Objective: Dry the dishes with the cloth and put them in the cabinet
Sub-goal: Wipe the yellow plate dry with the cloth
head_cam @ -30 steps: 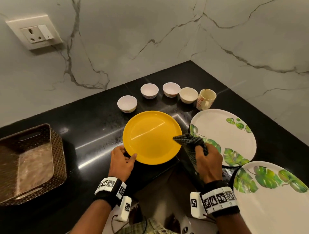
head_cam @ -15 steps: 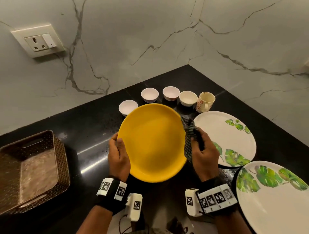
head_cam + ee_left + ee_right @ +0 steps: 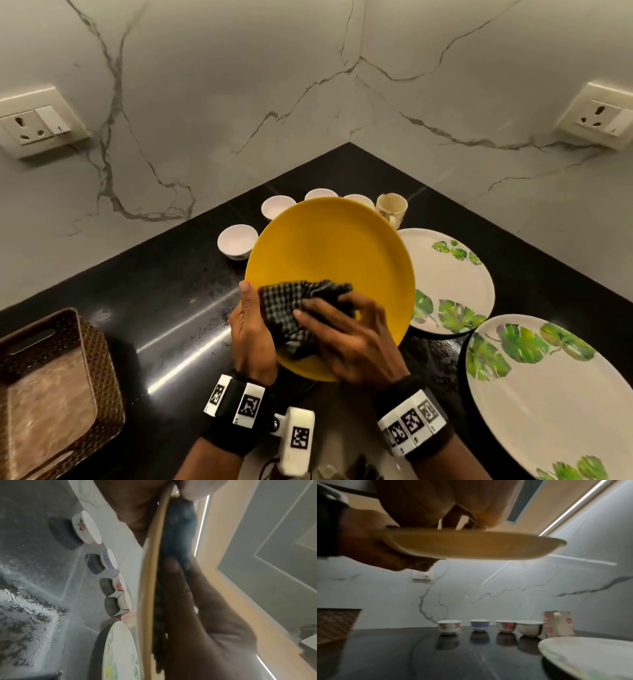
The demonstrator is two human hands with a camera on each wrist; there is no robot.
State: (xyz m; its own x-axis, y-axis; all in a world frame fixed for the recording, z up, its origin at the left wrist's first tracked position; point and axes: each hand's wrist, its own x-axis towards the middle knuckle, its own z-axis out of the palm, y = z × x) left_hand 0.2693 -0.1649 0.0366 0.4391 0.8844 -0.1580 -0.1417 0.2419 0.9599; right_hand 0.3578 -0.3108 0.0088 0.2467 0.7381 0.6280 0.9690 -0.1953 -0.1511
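Note:
I hold a yellow plate (image 3: 329, 246) up off the black counter (image 3: 164, 291), tilted toward me. My left hand (image 3: 251, 325) grips its left rim, thumb on the top face. My right hand (image 3: 346, 335) lies over a dark checked cloth (image 3: 291, 308) and holds it against the plate's near-left face. The left wrist view shows the plate (image 3: 150, 588) edge-on with the cloth (image 3: 178, 527) on it. From the right wrist view the plate's underside (image 3: 471, 546) hangs above the counter.
Several small bowls (image 3: 237, 241) and a flowered mug (image 3: 391, 207) stand in a row behind the plate. Two white leaf-print plates (image 3: 448, 281) (image 3: 555, 394) lie at the right. A brown woven basket (image 3: 58, 387) sits at the left. Marble walls meet in the corner behind.
The yellow plate has come up off the counter and tilted toward me. My right hand has moved with the cloth from the plate's right edge onto its face.

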